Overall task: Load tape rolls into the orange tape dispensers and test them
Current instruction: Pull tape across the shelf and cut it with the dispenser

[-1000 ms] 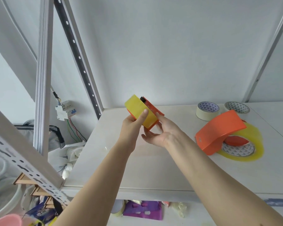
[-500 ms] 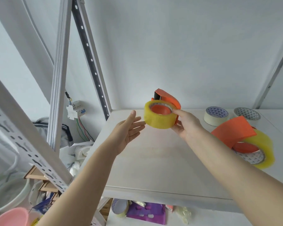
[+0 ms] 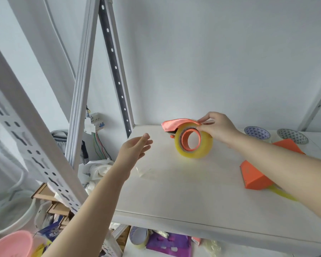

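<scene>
While right hand [image 3: 219, 128] pinches orange dispenser [image 3: 176, 124] with tape roll [image 3: 204, 148], left hand [image 3: 133, 151] hovers, fingers straight, near shelf [image 3: 174, 184] left edge

Both arms were bare. Behind the left grip [image 3: 135, 151] the wrist and forearm ran uncovered all the way to the picture's lower edge. They were smooth and slender, and looked broader toward the camera. Behind the right grip [image 3: 219, 129] the forearm was likewise uncovered as far as the right edge, looking thickest where it came nearest the lens. The nails at the fingertips of the right grip looked short, while those of the left grip were too blurred to judge. Whether sleeves were worn higher up could not be told.
</scene>
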